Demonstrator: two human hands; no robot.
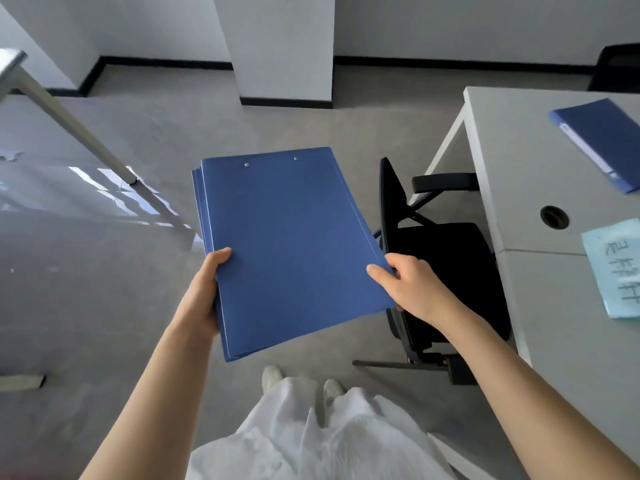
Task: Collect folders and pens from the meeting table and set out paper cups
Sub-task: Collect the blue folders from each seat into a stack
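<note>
A stack of blue folders (291,247) hangs in the air over the grey floor, held flat between both hands. My left hand (204,296) grips its left edge, thumb on top and fingers underneath. My right hand (408,285) grips the right edge the same way. Two small metal rivets show near the far edge of the top folder. Another blue folder (602,140) lies on the white meeting table (526,188) at the right. No pens or paper cups are in sight.
A black chair (446,271) is tucked at the table's left side, just right of the stack. A light blue handwritten note (616,268) and a round cable hole (554,217) are on the table. A glass-topped table with a slanted white leg (79,129) stands left.
</note>
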